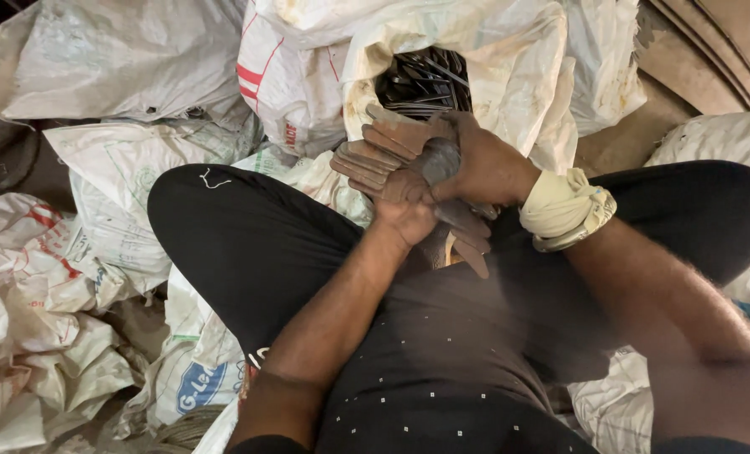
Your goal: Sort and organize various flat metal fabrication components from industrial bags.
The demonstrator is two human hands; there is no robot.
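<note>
Both hands grip a bundle of flat metal strips (pixel 409 164) over the lap of a person seated cross-legged in black trousers (pixel 249 244). The left hand (pixel 404 210) is closed tight around the lower middle of the bundle; the right hand (pixel 484 168), its wrist wrapped in pale cloth (pixel 564 210), clamps down over the top of the same strips, fingers curled shut. The strips fan out above and below the hands, rusty brown and uneven at the ends. Just beyond the bundle stands an open white sack (pixel 509 76) with more dark metal pieces (pixel 421 84) visible in its mouth. Crumpled woven sacks (pixel 81 252) lie heaped to the left of the bundle, another to its right. The work appears to be at the gathering and squaring stage, with the strips pressed into one tidy stack; any next move would seem to call for a firm two-handed hold so the loose ends do not slide apart.
</note>
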